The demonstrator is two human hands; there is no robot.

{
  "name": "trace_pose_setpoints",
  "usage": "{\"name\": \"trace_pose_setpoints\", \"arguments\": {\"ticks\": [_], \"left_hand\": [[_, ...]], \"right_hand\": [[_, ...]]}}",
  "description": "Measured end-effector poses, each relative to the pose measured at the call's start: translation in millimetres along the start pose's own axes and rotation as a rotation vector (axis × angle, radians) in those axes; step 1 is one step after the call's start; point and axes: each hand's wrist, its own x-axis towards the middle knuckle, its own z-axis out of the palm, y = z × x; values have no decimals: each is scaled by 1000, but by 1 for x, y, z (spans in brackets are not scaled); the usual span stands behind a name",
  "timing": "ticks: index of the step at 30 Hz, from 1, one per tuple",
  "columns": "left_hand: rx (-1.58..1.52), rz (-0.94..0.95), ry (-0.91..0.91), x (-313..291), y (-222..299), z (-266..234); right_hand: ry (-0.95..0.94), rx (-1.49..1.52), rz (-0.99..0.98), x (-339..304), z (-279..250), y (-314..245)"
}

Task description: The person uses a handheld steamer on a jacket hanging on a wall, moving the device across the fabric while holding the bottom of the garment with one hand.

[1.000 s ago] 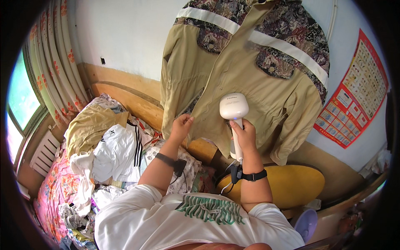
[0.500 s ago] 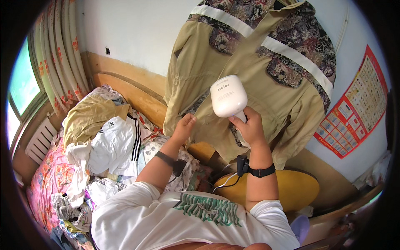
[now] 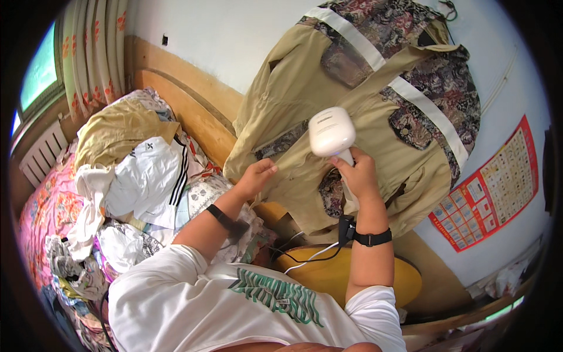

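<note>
Tan jacket [image 3: 375,126] hangs at wall [image 3: 199,35], long axis slanting up-right, ahead of right hand [image 3: 359,176], clamped on white steamer [image 3: 332,130] before jacket's middle, and left hand [image 3: 257,178], apart, curled nearest jacket's lower-left edge, cloth hold unclear.

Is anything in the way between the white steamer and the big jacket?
Nothing that shows is in the way. The right hand holds the steamer in front of the jacket; the left hand is off to the steamer's left, not between them.
</note>
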Motion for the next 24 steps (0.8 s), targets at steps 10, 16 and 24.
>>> {"name": "trace_pose_setpoints", "arguments": {"ticks": [10, 16, 24], "left_hand": [[-51, 6, 0, -9, 3, 11], [-99, 2, -7, -8, 14, 23], [-196, -88, -212, -1, 41, 41]], "right_hand": [[-59, 164, 186, 4, -34, -23], [-108, 106, 195, -16, -46, -42], [-114, 66, 139, -38, -43, -42]]}}
